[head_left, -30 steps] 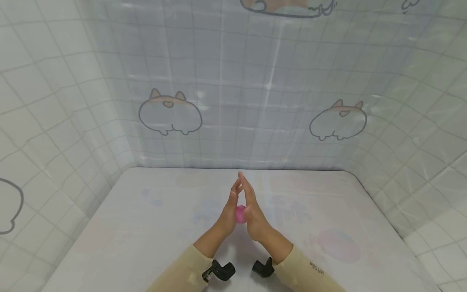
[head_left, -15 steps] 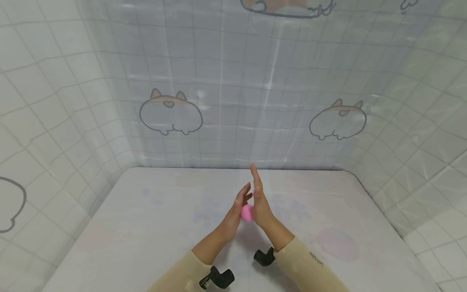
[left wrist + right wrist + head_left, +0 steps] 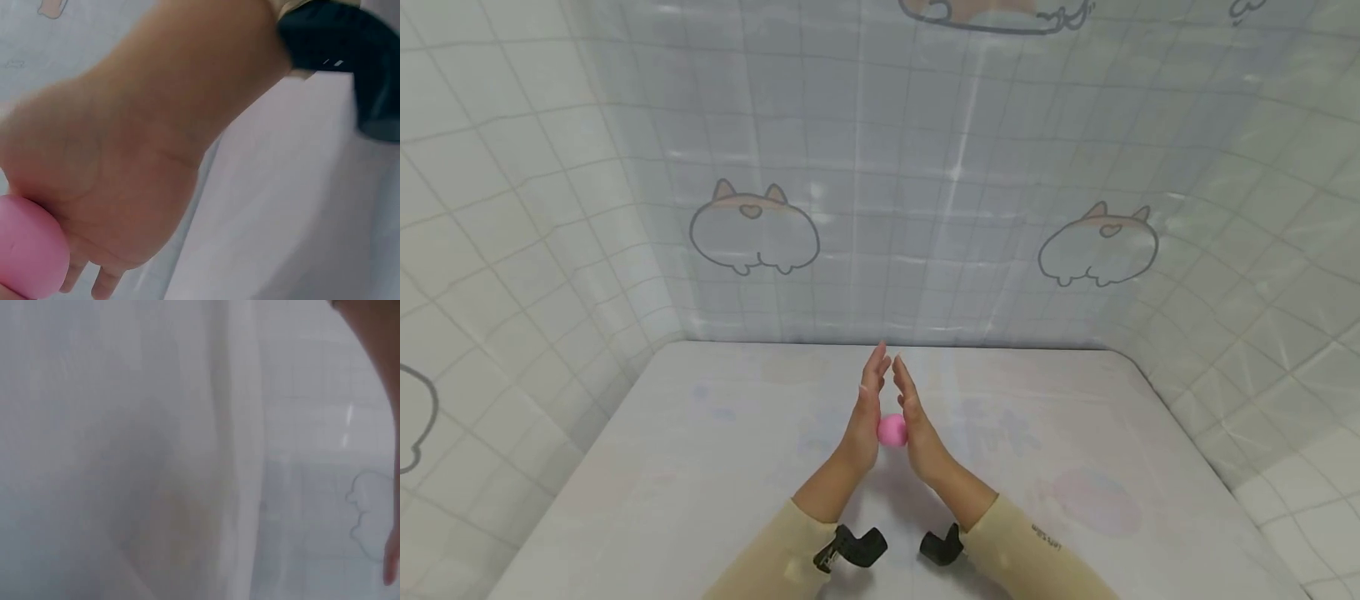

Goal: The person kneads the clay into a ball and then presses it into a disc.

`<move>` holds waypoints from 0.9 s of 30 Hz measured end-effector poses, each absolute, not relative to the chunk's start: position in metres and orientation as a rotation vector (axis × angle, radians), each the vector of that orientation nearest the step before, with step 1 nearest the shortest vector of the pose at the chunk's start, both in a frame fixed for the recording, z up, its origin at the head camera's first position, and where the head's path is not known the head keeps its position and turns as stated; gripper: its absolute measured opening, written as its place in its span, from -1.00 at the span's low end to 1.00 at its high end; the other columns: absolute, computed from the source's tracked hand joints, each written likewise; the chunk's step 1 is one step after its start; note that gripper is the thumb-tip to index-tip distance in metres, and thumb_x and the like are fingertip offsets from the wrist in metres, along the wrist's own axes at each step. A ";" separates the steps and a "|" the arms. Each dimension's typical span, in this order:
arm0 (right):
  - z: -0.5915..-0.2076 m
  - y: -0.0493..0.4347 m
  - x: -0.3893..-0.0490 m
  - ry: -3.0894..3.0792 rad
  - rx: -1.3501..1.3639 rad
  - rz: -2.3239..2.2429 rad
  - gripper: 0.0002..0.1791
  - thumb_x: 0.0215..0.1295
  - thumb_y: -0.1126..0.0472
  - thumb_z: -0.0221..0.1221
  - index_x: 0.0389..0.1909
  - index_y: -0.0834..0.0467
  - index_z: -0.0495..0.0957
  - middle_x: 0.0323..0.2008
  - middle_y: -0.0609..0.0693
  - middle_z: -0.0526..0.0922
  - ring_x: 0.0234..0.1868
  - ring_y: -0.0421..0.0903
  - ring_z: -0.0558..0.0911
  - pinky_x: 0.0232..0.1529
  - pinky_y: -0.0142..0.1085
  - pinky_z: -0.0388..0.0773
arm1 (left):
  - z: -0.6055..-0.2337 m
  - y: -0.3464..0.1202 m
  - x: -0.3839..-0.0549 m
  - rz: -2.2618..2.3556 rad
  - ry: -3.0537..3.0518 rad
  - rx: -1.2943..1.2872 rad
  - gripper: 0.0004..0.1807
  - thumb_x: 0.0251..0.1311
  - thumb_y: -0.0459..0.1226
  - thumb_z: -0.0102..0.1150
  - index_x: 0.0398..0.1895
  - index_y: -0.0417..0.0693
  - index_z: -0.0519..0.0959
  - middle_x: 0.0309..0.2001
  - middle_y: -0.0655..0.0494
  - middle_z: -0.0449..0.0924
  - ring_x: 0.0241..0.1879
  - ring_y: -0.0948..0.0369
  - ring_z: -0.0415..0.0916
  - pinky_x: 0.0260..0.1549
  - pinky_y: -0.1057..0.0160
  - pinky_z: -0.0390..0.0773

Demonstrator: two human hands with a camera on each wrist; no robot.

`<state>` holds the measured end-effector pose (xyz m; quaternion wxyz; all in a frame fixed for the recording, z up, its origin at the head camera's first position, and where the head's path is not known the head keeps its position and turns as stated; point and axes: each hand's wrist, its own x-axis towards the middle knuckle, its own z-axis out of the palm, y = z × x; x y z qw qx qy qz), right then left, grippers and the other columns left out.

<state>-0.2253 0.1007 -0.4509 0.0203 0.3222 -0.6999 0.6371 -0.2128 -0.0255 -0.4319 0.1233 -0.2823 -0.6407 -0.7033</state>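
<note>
A smooth pink ball (image 3: 892, 431) sits between the facing palms of my two hands, above the white table. My left hand (image 3: 863, 421) presses it from the left, fingers straight and pointing away from me. From the right, my right hand (image 3: 919, 425) meets it with its fingers stretched out too, the two sets of fingertips leaning close together. In the left wrist view the pink ball (image 3: 32, 249) lies against the palm of the left hand (image 3: 112, 169). Only a strip of the right hand (image 3: 392, 550) shows at the edge of the right wrist view.
The white table (image 3: 700, 467) carries faint pastel prints and has rounded far corners. A grid-patterned curtain (image 3: 895, 208) with cartoon corgi drawings hangs behind it and along both sides. Black camera mounts (image 3: 861, 547) sit at both wrists.
The hands have slid back and forth against each other, first the right farther forward, now nearly level. The pink ball has shifted right, then back left, staying between the palms.
</note>
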 end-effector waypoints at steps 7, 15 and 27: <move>-0.451 0.098 -0.213 -2.144 1.091 2.033 -0.14 0.50 -0.41 -0.55 0.62 0.00 -0.31 0.61 0.00 -0.26 0.57 0.19 -0.16 0.44 0.28 -0.17 | -0.431 -0.028 -0.221 -1.972 -1.948 -0.710 -0.03 0.36 0.43 -0.62 0.63 0.03 -0.18 0.60 -0.01 -0.21 0.56 -0.01 -0.25 0.34 -0.42 -0.31; -0.443 0.102 -0.206 -2.035 1.156 2.003 -0.14 0.50 -0.41 -0.57 0.62 0.02 -0.34 0.60 0.09 -0.24 0.57 0.21 -0.18 0.42 0.30 -0.21 | -0.449 -0.029 -0.226 -1.930 -2.060 -0.688 -0.13 0.44 0.33 -0.69 0.63 0.04 -0.20 0.62 0.08 -0.23 0.57 0.01 -0.26 0.37 -0.37 -0.22; -0.433 0.112 -0.225 -2.040 0.983 1.906 -0.19 0.53 -0.36 -0.57 0.62 0.00 -0.29 0.60 0.05 -0.16 0.58 0.07 -0.14 0.43 0.28 -0.25 | -0.459 -0.017 -0.216 -1.894 -2.211 -0.808 -0.17 0.48 0.28 -0.72 0.63 0.00 -0.21 0.61 -0.05 -0.26 0.54 -0.14 -0.19 0.31 -0.48 -0.15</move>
